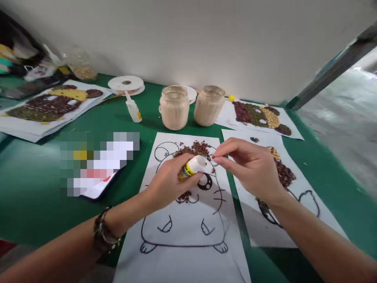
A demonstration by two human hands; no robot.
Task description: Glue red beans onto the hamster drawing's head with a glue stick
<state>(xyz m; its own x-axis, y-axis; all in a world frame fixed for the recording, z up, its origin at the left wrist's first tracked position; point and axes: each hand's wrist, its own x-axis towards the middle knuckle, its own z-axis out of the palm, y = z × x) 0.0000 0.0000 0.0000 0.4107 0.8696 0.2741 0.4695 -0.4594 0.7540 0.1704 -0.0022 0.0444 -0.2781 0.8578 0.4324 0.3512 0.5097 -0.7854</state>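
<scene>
My left hand [169,181] is wrapped round a glue bottle [188,168] with a yellow label, its white end tilted up to the right. Beneath it lies a white sheet [182,224] with a black outline of a round-eared animal. Small red and green beans [196,149] cover part of the head's top, and a smaller patch [184,197] sits around the nose. Over the right ear, my right hand [250,167] has thumb and forefinger pinched together. Whatever is between those fingertips is too small to make out. My left hand hides part of the drawn face.
Two cloudy jars [175,108] and a small white squeeze bottle [133,108] stand behind the sheet. White spools [126,84] lie near the wall. Bean-covered pictures are at left [53,104] and right [259,118]; another sheet [265,232] lies under my right forearm. A blurred-out phone-like object [100,190] rests left.
</scene>
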